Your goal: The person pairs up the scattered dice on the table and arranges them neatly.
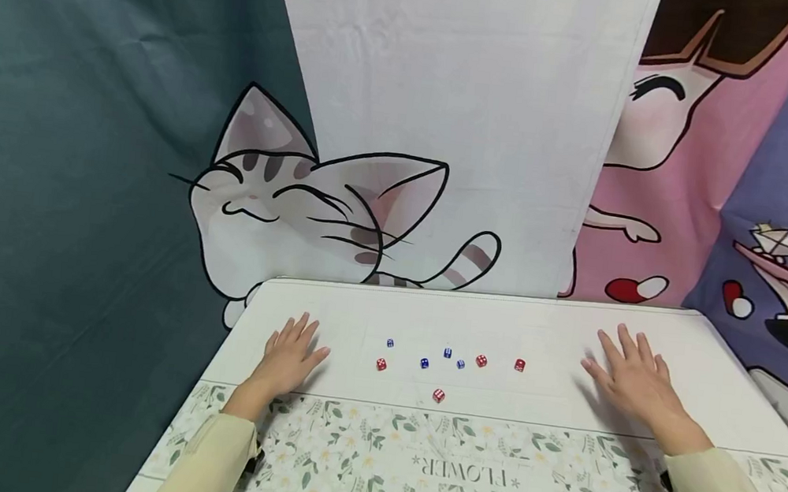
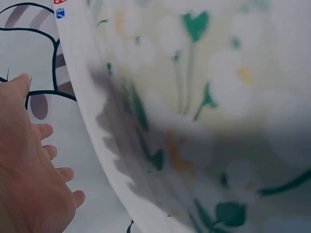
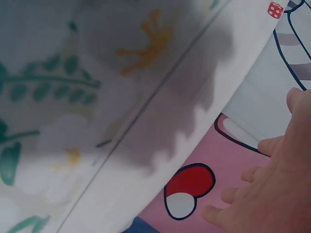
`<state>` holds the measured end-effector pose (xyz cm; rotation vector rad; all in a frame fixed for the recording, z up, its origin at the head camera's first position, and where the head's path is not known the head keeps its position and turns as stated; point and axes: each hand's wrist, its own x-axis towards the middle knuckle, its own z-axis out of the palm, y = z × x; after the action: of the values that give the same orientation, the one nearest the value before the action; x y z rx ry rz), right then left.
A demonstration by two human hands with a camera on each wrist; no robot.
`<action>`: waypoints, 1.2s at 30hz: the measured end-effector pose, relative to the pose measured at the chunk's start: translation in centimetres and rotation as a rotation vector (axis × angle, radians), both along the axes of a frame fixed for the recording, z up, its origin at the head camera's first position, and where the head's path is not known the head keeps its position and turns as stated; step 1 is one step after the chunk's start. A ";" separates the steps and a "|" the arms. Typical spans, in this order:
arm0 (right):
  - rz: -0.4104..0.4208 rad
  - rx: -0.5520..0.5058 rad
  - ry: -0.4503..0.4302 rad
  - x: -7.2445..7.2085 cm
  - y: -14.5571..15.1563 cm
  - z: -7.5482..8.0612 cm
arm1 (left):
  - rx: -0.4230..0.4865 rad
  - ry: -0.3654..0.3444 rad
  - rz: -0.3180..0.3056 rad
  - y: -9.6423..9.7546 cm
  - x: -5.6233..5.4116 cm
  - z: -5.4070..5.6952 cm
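Several small dice lie scattered on the white table, between the two hands in the head view. Among the red ones are a die (image 1: pixel 381 364) at the left, a die (image 1: pixel 439 395) closest to the person, a die (image 1: pixel 481 360) and a die (image 1: pixel 520 365) farther right. Blue dice include one (image 1: pixel 390 343) at the back left and one (image 1: pixel 425 363) near the middle. My left hand (image 1: pixel 286 358) is left of the dice, fingers spread, holding nothing. To their right, my right hand (image 1: pixel 638 376) also has spread fingers and nothing in it. Both wrist views show the hands above the tabletop.
A flower-patterned band (image 1: pixel 344 463) with mirrored lettering crosses the near part of the table (image 1: pixel 557 325). Behind the table hangs a cloth backdrop (image 1: pixel 462 126) with a cartoon cat. A dark green curtain (image 1: pixel 80 247) hangs at the left.
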<state>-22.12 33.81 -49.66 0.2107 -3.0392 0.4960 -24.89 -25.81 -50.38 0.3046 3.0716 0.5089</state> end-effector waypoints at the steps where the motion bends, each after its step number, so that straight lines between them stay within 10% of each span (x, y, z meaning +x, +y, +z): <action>1: 0.000 0.000 0.001 0.0 -0.1 0.0 | 0.000 0.005 -0.003 0.0 0.0 0.0; 15: 0.053 -0.064 0.085 0.8 -3.8 0.2 | 0.040 0.096 -0.125 5.0 0.7 1.3; 36: 0.121 -0.087 0.161 1.0 -8.4 0.0 | 0.004 0.147 -0.260 10.1 1.6 0.3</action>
<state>-21.16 25.41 -49.71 0.4108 -2.8532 0.5876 -23.28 -15.74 -50.06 0.7615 3.0994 0.5002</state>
